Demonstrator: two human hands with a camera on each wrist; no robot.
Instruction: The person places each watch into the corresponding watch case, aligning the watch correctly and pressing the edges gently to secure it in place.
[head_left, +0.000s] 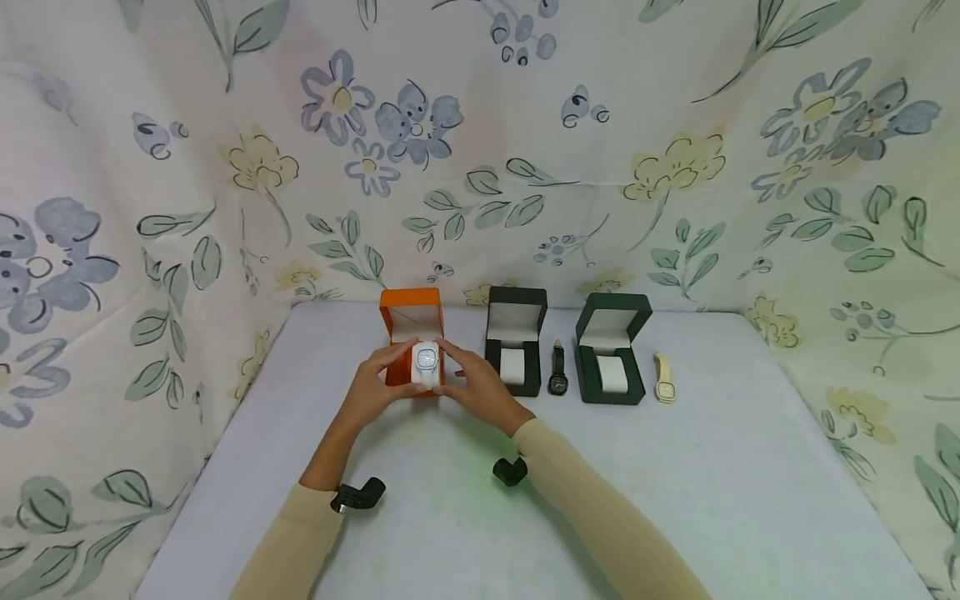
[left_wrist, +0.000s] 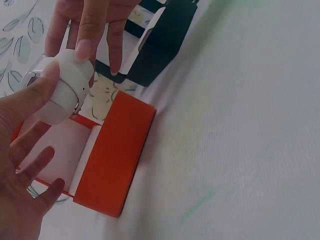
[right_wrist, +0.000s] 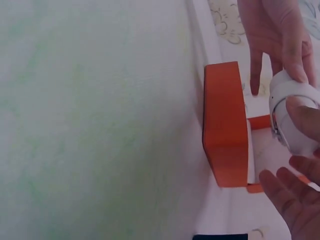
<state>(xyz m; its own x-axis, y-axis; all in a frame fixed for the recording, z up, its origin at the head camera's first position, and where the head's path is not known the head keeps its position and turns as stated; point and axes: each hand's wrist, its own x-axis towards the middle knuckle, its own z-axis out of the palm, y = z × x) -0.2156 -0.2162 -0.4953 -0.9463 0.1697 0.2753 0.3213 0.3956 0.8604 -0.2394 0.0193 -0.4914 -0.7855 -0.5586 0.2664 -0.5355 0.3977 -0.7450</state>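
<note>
A white wristwatch with a square face is wrapped round a white cushion. My left hand pinches it from the left between thumb and fingers. From the other side my right hand grips the same watch and cushion, its thumb at the near end. Both hands are over the open orange watch box, whose lid stands up behind them. In the wrist views the watch overlaps the box's opening, and the remaining fingers are spread loosely around it.
Right of the hands stands an open black watch box with a white cushion, then a black watch. Further right are an open dark green watch box, also with a cushion, and a gold watch. Flowered cloth hangs behind the white table.
</note>
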